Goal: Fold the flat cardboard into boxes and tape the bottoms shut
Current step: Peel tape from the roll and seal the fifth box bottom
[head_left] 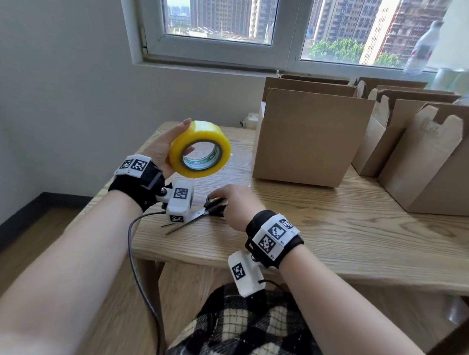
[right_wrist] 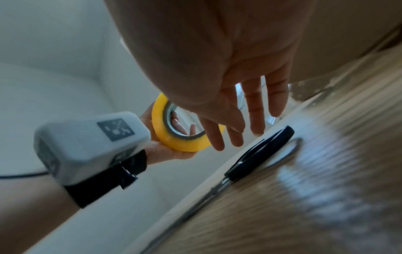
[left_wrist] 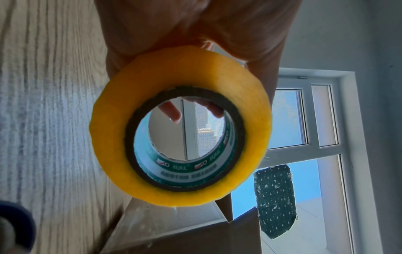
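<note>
Boxes [head_left: 301, 137]: several stood folded on table [head_left: 334, 238]; bottom taping unseen. Tape roll [head_left: 200, 150] gripped aloft by left hand [head_left: 161, 148]; right hand [head_left: 234, 202], fingers straight, lowered over scissors [head_left: 198, 216]

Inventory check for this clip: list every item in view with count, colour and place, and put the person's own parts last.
tape roll: one, yellow with a green-printed core, held up above the table's left part
scissors: one pair, black handles, lying on the table near its front edge
cardboard boxes: at least four, brown, standing with tops open along the table's right and back
table: one, light wood grain
window: white frame, on the back wall, high-rises outside
bottle: one, clear, blurred, on the sill at far right
wrist cameras: two, white with black marker squares, on black straps
left hand: holds the tape roll, fingers through its core
right hand: fingers straight, over the scissors' handles; contact unclear
</note>
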The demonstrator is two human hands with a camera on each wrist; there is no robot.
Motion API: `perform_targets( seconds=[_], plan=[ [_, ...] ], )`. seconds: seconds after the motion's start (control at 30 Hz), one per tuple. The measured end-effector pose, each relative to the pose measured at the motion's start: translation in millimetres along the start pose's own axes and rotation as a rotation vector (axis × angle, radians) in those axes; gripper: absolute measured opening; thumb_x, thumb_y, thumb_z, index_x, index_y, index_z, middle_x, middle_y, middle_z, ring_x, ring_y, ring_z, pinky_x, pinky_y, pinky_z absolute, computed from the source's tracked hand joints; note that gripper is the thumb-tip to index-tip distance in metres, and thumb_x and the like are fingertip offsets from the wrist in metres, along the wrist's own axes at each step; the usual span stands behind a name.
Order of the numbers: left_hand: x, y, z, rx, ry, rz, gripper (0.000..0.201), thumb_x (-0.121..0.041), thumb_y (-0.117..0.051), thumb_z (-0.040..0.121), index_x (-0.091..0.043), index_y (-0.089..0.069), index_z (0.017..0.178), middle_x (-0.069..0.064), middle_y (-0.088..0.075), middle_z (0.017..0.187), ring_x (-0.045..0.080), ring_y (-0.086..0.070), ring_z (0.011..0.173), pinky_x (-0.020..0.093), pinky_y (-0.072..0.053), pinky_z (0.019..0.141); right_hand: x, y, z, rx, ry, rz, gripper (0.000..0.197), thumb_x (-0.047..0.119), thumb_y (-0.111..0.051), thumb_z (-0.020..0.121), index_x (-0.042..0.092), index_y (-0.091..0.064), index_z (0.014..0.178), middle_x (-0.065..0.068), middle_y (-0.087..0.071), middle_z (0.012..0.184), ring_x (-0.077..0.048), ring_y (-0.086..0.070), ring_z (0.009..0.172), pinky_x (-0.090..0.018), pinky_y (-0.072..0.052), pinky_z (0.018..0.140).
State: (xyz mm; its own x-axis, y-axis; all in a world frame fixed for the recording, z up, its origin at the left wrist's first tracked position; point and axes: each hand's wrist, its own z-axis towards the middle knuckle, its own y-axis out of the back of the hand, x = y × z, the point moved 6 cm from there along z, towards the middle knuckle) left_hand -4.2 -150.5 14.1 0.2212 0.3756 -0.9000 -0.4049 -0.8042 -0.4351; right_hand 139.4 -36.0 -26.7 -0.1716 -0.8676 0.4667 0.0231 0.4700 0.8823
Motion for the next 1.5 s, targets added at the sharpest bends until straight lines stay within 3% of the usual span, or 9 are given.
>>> perform_targets(
  seconds=[0.17, 0.33, 0.43, 0.6, 0.73, 0.87, 1.1, 1.33, 1.5],
  plan=[
    [4, 2, -5, -0.017, 0.010, 0.005, 0.016, -0.033, -0.075, 0.083, -0.019, -0.079, 0.077, 0.001, -0.074, 0.088, 0.016, -0.069, 0.083, 0.030, -0.053, 0.086, 8, -9, -1, 0.080, 0.062, -0.279, 0.043, 0.006, -0.049, 0.091, 0.022, -0.059, 0.128, -0.004, -0.056, 0.128, -0.028, -0.044, 0.117, -0.041, -0.044, 0.096],
    [4, 4, -10, -0.033, 0.005, 0.030, 0.016, -0.033, -0.074, 0.084, -0.019, -0.079, 0.077, 0.000, -0.074, 0.083, 0.015, -0.069, 0.076, 0.027, -0.057, 0.074, 15, -3, -8, 0.045, 0.060, -0.458, 0.009, 0.020, -0.054, 0.096, 0.012, -0.056, 0.096, -0.005, -0.054, 0.095, -0.026, -0.044, 0.101, -0.034, -0.038, 0.079],
    [4, 6, -11, -0.057, 0.022, 0.059, 0.023, -0.034, -0.077, 0.082, -0.017, -0.071, 0.096, 0.001, -0.074, 0.082, 0.015, -0.068, 0.075, 0.027, -0.057, 0.071, 17, -3, -12, 0.041, 0.039, -0.489, 0.020, 0.023, -0.057, 0.094, 0.014, -0.048, 0.078, -0.002, -0.044, 0.076, -0.024, -0.041, 0.088, -0.034, -0.037, 0.072],
    [3, 6, -13, -0.072, 0.029, 0.128, 0.018, -0.032, -0.078, 0.082, -0.019, -0.072, 0.093, -0.002, -0.073, 0.082, 0.014, -0.066, 0.076, 0.029, -0.054, 0.078, 13, 2, -16, 0.059, -0.004, -0.397, 0.027, 0.024, -0.065, 0.088, 0.015, -0.048, 0.070, -0.001, -0.052, 0.073, -0.019, -0.052, 0.068, -0.028, -0.036, 0.054],
    [2, 11, -15, -0.106, 0.076, 0.185, 0.028, -0.037, -0.084, 0.073, -0.021, -0.076, 0.095, 0.003, -0.072, 0.099, 0.020, -0.065, 0.084, 0.035, -0.055, 0.085, 5, 9, -24, 0.036, -0.021, -0.453, 0.027, 0.021, -0.063, 0.089, 0.017, -0.045, 0.069, 0.002, -0.049, 0.072, -0.015, -0.044, 0.063, -0.033, -0.040, 0.079],
    [1, 12, -17, -0.120, 0.115, 0.190, 0.024, -0.038, -0.079, 0.078, -0.023, -0.072, 0.096, 0.001, -0.070, 0.091, 0.017, -0.064, 0.077, 0.034, -0.054, 0.082, -2, 14, -27, 0.062, -0.016, -0.428, 0.005, 0.021, -0.058, 0.090, 0.017, -0.061, 0.089, 0.000, -0.062, 0.092, -0.024, -0.057, 0.095, -0.039, -0.028, 0.089],
    [6, 19, -20, -0.161, 0.156, 0.164, 0.025, -0.038, -0.079, 0.079, -0.022, -0.071, 0.097, 0.002, -0.070, 0.081, 0.019, -0.064, 0.080, 0.039, -0.050, 0.099, -20, 21, -32, -0.004, 0.078, -0.056, 0.041, 0.041, -0.078, 0.081, 0.029, -0.066, 0.118, 0.012, -0.070, 0.100, -0.015, -0.058, 0.106, -0.034, -0.037, 0.098],
    [5, 18, -17, -0.146, 0.109, 0.131, 0.018, -0.031, -0.071, 0.088, -0.024, -0.078, 0.074, -0.003, -0.069, 0.071, 0.015, -0.062, 0.074, 0.036, -0.048, 0.100, -41, 46, -44, 0.003, 0.298, 0.321, 0.033, 0.020, -0.084, 0.077, 0.029, -0.075, 0.107, 0.011, -0.069, 0.087, -0.005, -0.063, 0.082, -0.024, -0.054, 0.079],
    [9, 17, -12, -0.113, 0.144, 0.140, 0.013, -0.037, -0.072, 0.086, -0.025, -0.071, 0.087, -0.002, -0.066, 0.071, 0.015, -0.060, 0.078, 0.036, -0.049, 0.094, -66, 69, -46, -0.169, 0.344, 0.916, 0.041, 0.001, -0.075, 0.083, 0.016, -0.069, 0.121, -0.006, -0.065, 0.096, -0.013, -0.059, 0.087, -0.024, -0.051, 0.085]
  ],
)
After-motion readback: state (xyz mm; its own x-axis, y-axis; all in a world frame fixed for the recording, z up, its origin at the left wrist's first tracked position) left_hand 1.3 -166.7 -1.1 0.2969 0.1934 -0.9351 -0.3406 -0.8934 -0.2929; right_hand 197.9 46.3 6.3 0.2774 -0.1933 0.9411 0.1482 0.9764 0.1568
